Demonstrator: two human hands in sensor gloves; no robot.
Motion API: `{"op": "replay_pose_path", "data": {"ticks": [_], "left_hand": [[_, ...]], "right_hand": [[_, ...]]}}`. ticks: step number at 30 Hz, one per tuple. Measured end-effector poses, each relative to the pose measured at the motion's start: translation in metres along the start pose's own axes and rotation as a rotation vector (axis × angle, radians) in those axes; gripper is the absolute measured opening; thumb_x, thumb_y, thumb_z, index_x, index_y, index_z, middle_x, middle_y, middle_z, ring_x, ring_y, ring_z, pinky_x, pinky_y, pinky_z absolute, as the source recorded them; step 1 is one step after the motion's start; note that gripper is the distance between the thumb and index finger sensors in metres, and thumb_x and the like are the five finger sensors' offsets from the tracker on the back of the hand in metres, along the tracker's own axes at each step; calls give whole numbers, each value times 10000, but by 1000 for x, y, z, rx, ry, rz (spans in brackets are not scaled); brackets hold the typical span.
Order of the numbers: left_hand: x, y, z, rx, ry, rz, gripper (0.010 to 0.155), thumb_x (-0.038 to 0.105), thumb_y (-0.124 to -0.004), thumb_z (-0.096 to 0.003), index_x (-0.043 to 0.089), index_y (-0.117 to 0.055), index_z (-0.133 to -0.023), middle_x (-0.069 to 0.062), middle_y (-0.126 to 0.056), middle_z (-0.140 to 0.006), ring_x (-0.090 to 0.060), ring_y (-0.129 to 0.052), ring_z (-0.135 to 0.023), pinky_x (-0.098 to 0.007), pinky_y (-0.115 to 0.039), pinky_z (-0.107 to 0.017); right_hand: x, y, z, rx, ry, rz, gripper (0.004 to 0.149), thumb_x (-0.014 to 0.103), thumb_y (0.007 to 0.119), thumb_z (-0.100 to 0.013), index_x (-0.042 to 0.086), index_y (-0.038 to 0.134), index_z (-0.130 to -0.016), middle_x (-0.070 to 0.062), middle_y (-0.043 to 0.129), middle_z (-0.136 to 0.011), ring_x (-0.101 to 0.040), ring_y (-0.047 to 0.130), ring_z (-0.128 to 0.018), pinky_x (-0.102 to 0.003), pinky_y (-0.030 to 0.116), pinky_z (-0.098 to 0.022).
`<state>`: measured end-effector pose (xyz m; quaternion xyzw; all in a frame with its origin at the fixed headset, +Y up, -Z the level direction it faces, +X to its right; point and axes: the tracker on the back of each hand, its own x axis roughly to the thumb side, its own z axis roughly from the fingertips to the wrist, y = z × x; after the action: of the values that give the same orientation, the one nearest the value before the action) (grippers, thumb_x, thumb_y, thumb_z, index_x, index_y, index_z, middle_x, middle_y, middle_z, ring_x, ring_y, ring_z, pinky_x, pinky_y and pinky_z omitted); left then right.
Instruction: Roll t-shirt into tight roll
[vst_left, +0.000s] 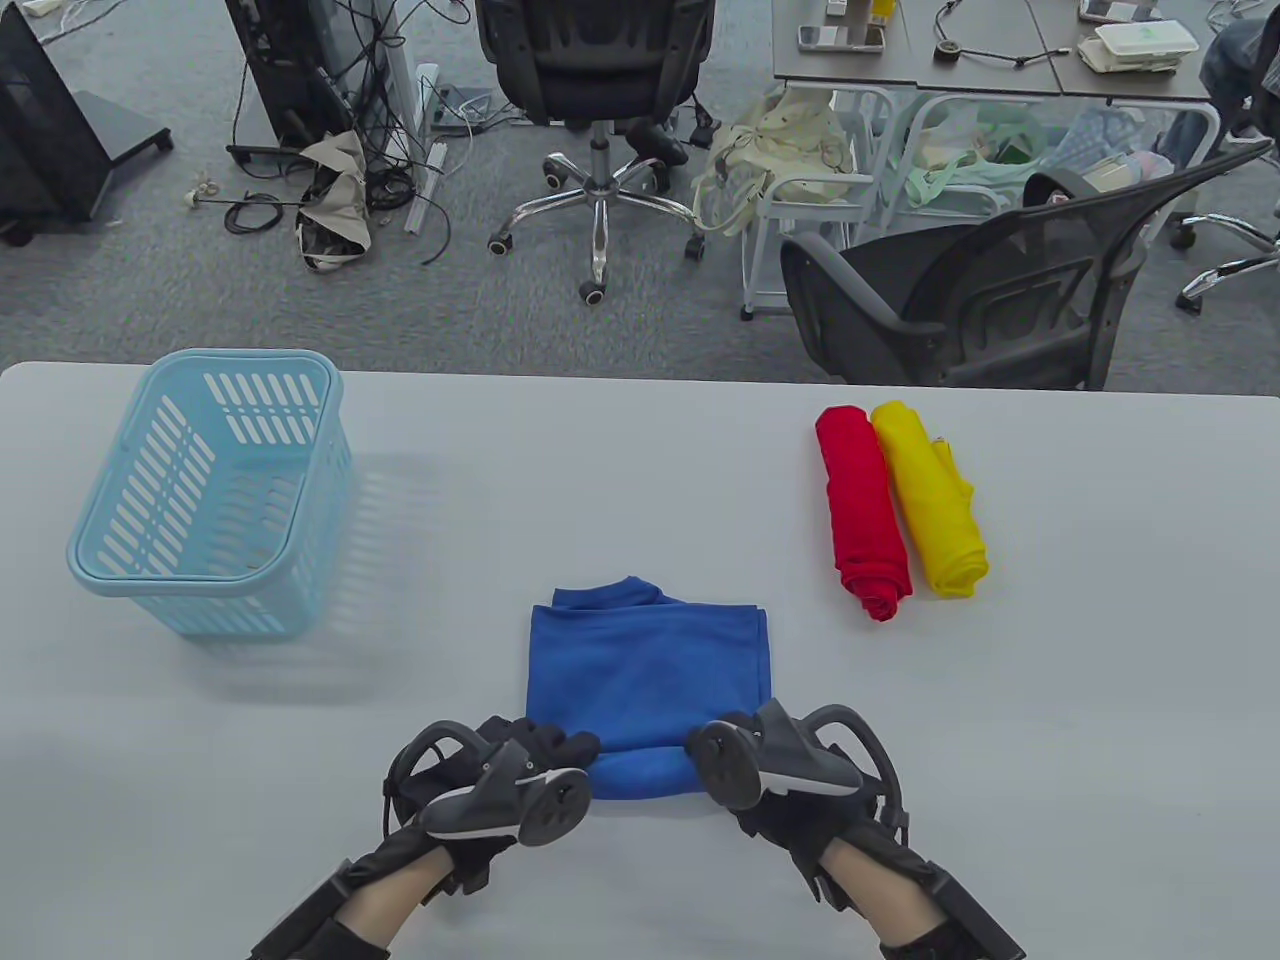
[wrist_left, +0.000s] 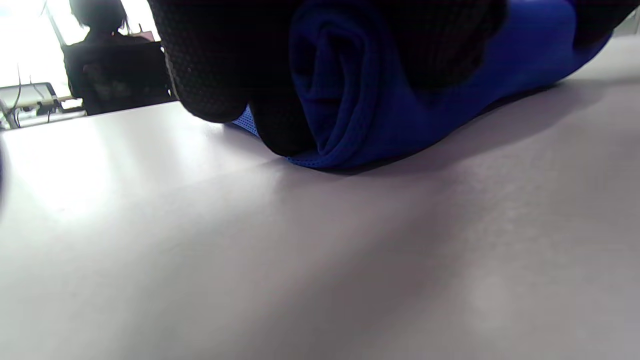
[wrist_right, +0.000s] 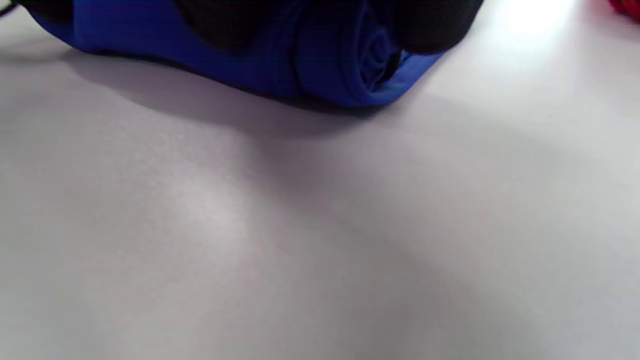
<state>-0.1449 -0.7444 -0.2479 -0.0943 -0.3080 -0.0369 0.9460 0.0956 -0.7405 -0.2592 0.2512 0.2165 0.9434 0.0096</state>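
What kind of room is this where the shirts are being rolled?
Most likely an office or lab workspace: office chairs on grey carpet, tangled cables on the floor, and a desk with phones and boxes stand behind the white table.

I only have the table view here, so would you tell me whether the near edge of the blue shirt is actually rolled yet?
Observer: Yes. The left wrist view shows the blue shirt end-on, wound into a spiral of several layers.
Operator: Is the right end rolled too?
Observer: The right wrist view shows a spiral at that end as well.
Operator: Are the hands lifting the roll?
Observer: No. In both wrist views it lies on the table, with the left hand and right hand on top of its ends.
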Motion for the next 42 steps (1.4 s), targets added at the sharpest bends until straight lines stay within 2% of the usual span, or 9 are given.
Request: {"op": "replay_pose_path", "data": {"ticks": [6, 13, 20, 23, 26, 30, 34, 37, 42], "left_hand": [[-26, -7, 0, -64, 44, 367, 531, 462, -640, -525, 226, -753, -986, 15, -1024, -732, -175, -1053, -572, -421, -881, -529], [-9, 1, 6, 36, 179, -184, 610, 534, -664, -492, 289, -645, -1051, -23, -846, -989, -212, -943, -797, -450, -809, -642], [27, -4, 7, 1, -40, -124, 665, 520, -691, -480, 310, -553, -1096, -90, -721, -1101, -305, -840, -919, -511, -730, -703], [28, -15, -2, -34, -33, -308, 744, 550, -683, -475, 300, -419, -1124, -61, -651, -1129, -249, -796, -950, -480, -721, -725], [23, -16, -5, -34, -31, -242, 740, 538, -696, -477, 288, -434, -1122, -60, -662, -1116, -252, -800, -936, -479, -718, -725], [19, -14, -5, -14, -11, -235, 625, 471, -671, -514, 353, -479, -1097, -47, -723, -1074, -223, -845, -895, -460, -751, -707], [3, -5, -6, -8, 11, 1, 545, 401, -676, -523, 312, -625, -1058, -26, -891, -936, -209, -961, -752, -430, -837, -627], [-10, -5, -6, -26, 39, 183, 550, 376, -658, -537, 270, -604, -1075, -54, -913, -911, -226, -969, -719, -448, -832, -605], [-1, -12, -3, -19, 48, -64, 674, 558, -611, -504, 377, -405, -1120, -143, -626, -1133, -340, -755, -948, -539, -673, -726]], "right_hand": [[-22, 4, 2, 50, 34, -248, 607, 403, 603, -640, 188, 408, -1173, -97, 720, -1028, -282, 888, -802, -436, 747, -577], [-10, 4, 1, 2, 122, -134, 510, 416, 662, -625, 229, 578, -1092, -100, 684, -1052, -284, 872, -817, -448, 736, -589], [-9, 5, 3, -5, 129, -136, 520, 420, 618, -639, 222, 549, -1115, -108, 660, -1064, -288, 854, -831, -450, 722, -603], [-4, -5, 13, -161, 276, 12, 593, 442, 700, -621, 211, 514, -1135, -148, 523, -1145, -391, 690, -982, -540, 599, -687], [7, -17, 24, -277, 263, 205, 586, 426, 765, -599, 267, 523, -1108, -99, 491, -1154, -338, 669, -999, -540, 574, -711], [18, 0, 13, -89, -45, 3, 532, 409, 749, -610, 261, 586, -1094, -119, 492, -1156, -387, 616, -1015, -556, 543, -719], [24, 15, 2, -39, 52, 237, 794, 462, 753, -589, 284, 239, -1168, -106, 316, -1216, -381, 476, -1109, -584, 494, -741], [25, 12, -4, -69, 58, 244, 698, 417, 707, -622, 305, 278, -1162, -76, 409, -1198, -346, 561, -1078, -557, 527, -735], [10, 2, -10, -2, -30, -68, 602, 392, 658, -628, 250, 428, -1166, -129, 597, -1122, -350, 737, -944, -510, 635, -671]]}}
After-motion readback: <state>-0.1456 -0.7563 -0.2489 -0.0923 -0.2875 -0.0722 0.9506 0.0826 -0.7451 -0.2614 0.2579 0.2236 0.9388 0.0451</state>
